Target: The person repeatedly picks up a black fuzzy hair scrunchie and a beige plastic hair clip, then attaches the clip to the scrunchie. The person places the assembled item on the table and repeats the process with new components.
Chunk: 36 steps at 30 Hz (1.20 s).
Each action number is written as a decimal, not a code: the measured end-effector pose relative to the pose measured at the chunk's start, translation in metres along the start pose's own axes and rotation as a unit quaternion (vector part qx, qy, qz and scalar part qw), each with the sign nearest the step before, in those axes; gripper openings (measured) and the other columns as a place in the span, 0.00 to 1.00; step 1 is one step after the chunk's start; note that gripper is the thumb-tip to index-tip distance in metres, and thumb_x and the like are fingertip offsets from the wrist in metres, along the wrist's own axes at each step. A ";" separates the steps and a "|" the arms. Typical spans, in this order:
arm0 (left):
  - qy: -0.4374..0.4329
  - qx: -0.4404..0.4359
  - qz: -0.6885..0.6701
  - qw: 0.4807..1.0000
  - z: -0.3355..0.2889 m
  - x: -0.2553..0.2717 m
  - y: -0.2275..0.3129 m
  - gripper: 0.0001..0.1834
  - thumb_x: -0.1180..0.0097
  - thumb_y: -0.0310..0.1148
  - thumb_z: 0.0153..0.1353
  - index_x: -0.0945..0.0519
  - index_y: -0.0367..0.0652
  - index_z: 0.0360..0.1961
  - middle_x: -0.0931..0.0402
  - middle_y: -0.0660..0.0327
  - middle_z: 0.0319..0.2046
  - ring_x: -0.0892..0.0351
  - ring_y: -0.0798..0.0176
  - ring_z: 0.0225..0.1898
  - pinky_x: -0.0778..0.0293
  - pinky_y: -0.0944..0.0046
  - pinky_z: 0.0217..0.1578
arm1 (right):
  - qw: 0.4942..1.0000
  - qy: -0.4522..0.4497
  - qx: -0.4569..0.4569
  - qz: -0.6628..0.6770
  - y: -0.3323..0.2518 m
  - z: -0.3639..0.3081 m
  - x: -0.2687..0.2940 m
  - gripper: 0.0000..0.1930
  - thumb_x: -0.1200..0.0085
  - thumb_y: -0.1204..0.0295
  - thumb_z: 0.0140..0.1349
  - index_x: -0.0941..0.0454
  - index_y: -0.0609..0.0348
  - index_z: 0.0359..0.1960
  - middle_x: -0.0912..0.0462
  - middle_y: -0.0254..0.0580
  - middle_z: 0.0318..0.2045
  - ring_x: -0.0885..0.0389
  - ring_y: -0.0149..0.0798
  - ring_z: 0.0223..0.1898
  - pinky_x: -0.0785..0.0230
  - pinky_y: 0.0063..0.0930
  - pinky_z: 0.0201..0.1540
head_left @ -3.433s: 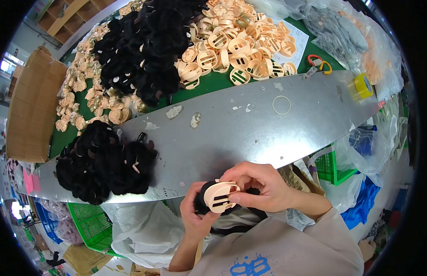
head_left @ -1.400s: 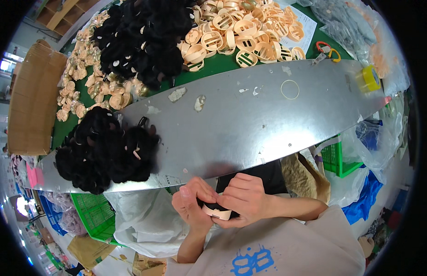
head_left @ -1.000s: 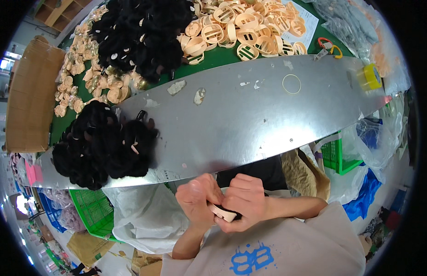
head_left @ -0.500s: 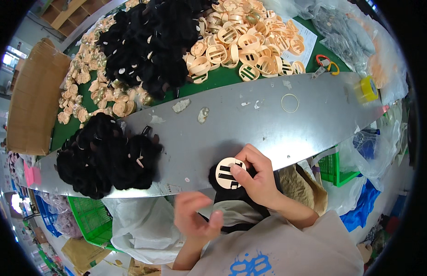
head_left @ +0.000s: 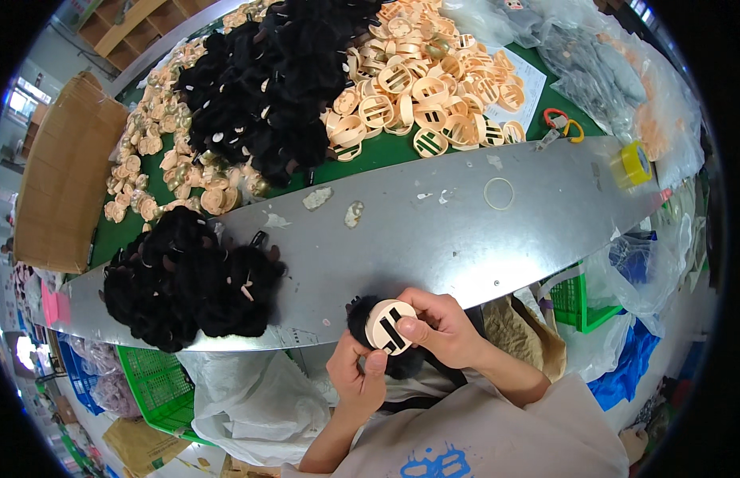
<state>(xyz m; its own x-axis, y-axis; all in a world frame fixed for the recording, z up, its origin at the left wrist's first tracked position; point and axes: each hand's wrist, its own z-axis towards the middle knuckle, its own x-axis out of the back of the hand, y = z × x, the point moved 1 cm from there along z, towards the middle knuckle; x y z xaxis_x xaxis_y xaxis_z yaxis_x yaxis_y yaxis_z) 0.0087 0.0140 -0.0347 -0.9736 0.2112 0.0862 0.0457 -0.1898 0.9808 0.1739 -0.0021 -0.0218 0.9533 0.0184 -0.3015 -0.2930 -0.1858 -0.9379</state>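
A round beige plastic disc (head_left: 376,323) with dark slots sits against a black furry piece (head_left: 359,315), in front of my body at the table's near edge. My right hand (head_left: 451,333) grips the disc's right side, thumb on its slotted face. From the lower left, my left hand (head_left: 356,374) is closed on the black furry piece beside the disc. Some of the fur shows below the disc, and the fingers behind it are hidden. Left of my hands, a heap of black furry pieces (head_left: 190,287) lies on the grey metal tabletop (head_left: 402,215).
On green cloth at the back lie more black furry pieces (head_left: 262,95), slotted beige rings (head_left: 429,92) and small beige parts (head_left: 151,143). Orange-handled snips (head_left: 557,123) and yellow tape (head_left: 634,163) are at right. Green baskets (head_left: 155,390) and plastic bags stand below the table.
My left hand has come in from apart and now grips the black furry piece. My right hand has moved slightly down with the disc, which is now turned and tilted.
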 end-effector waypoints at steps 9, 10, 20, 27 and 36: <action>-0.071 0.040 0.002 0.997 0.002 0.012 0.000 0.24 0.46 0.49 0.68 0.31 0.39 0.25 0.30 0.62 0.25 0.36 0.71 0.26 0.36 0.71 0.28 | 1.000 -0.023 0.020 -0.002 0.004 -0.006 0.004 0.19 0.49 0.55 0.71 0.26 0.63 0.40 0.27 0.29 0.26 0.32 0.21 0.27 0.36 0.19 0.31; -0.083 0.048 -0.006 0.995 0.002 0.013 -0.001 0.24 0.46 0.50 0.68 0.31 0.39 0.26 0.30 0.62 0.25 0.36 0.71 0.26 0.36 0.71 0.28 | 1.000 -0.022 0.019 -0.001 0.004 -0.007 0.005 0.19 0.49 0.55 0.71 0.26 0.63 0.40 0.27 0.29 0.26 0.32 0.21 0.28 0.36 0.19 0.31; -0.115 0.066 -0.042 0.990 0.010 0.014 -0.010 0.21 0.48 0.43 0.69 0.22 0.33 0.49 0.21 0.58 0.38 0.24 0.68 0.38 0.28 0.69 0.40 | 0.993 0.007 0.073 -0.096 -0.003 -0.009 0.001 0.18 0.48 0.57 0.70 0.25 0.63 0.39 0.26 0.31 0.26 0.34 0.24 0.27 0.37 0.20 0.30; -0.162 0.038 0.056 0.984 0.026 0.026 -0.008 0.19 0.44 0.25 0.56 0.22 0.34 0.51 0.22 0.58 0.32 0.25 0.66 0.29 0.28 0.69 0.32 | 0.976 0.001 0.123 -0.181 -0.004 -0.006 0.002 0.16 0.45 0.60 0.67 0.25 0.63 0.40 0.23 0.37 0.26 0.28 0.30 0.26 0.34 0.24 0.30; -0.153 0.180 -0.191 0.953 0.019 0.025 -0.013 0.25 0.42 0.22 0.58 0.27 0.30 0.58 0.23 0.61 0.48 0.25 0.71 0.48 0.29 0.69 0.51 | 0.981 -0.017 0.102 -0.162 0.000 -0.004 0.007 0.15 0.42 0.62 0.65 0.24 0.62 0.42 0.22 0.37 0.26 0.26 0.27 0.24 0.33 0.24 0.27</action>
<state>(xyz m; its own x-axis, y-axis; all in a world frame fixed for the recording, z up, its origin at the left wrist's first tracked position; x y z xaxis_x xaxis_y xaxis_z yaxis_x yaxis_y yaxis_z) -0.0123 0.0405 -0.0418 -0.8265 0.4793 -0.2953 -0.1712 0.2858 0.9429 0.1808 -0.0055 -0.0236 0.9969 0.0774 0.0155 0.0128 0.0354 -0.9993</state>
